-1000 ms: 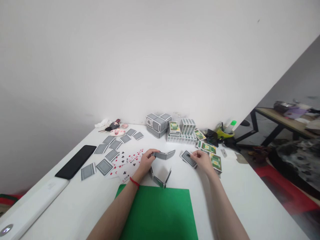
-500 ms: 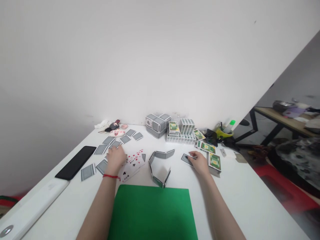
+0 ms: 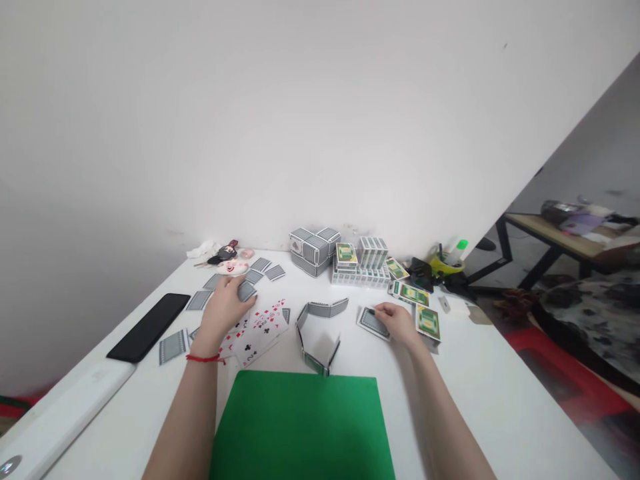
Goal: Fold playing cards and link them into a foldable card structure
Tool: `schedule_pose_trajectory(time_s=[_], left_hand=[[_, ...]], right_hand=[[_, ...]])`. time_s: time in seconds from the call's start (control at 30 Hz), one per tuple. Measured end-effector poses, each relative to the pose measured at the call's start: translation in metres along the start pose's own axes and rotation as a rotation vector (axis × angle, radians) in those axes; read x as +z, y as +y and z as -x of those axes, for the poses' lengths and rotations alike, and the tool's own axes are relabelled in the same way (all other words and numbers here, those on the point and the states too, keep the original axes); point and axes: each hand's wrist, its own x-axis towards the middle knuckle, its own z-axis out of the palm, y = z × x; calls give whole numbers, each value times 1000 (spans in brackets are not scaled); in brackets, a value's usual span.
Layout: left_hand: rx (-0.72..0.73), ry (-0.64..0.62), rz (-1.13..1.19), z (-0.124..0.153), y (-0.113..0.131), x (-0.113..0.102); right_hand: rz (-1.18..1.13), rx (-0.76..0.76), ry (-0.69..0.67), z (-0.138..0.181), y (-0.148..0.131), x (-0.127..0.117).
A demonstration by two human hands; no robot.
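Observation:
My left hand point(image 3: 225, 313), with a red cord at the wrist, reaches over face-down playing cards point(image 3: 200, 300) at the left. Its thumb and fingers are apart around a grey-backed card point(image 3: 247, 291). Several face-up cards point(image 3: 260, 333) lie fanned beside that hand. On the right, my right hand point(image 3: 397, 323) pinches the edge of some grey-backed playing cards point(image 3: 374, 323) low over the table; how many is unclear. Between the hands stands an open ring of folded cards point(image 3: 327, 310), several panels joined on edge.
A block of folded cards point(image 3: 315, 252) stands against the wall, next to stacked card boxes point(image 3: 361, 275). More boxes point(image 3: 427, 323) lie right. A green mat point(image 3: 303, 427) is in front, a black phone-like slab point(image 3: 149, 327) left, and a yellow pen holder point(image 3: 447, 263) at back right.
My left hand has shifted left and slightly away, uncovering more face-up cards; its thumb has spread from its fingers. The cards in my right hand have moved slightly left and show more of their back.

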Motion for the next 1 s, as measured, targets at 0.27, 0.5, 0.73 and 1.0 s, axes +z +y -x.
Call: schedule_pose_trajectory(time_s=[0.27, 0.5, 0.73, 1.0], left_hand=[[335, -104, 546, 14, 65, 17], [242, -92, 381, 9, 64, 46], [156, -329, 41, -16, 47, 70], [498, -406, 307, -12, 123, 74]], right_hand=[[23, -12, -18, 6, -6, 5], [-70, -6, 63, 1, -10, 4], [-493, 70, 43, 5, -13, 20], [-520, -25, 139, 5, -14, 30]])
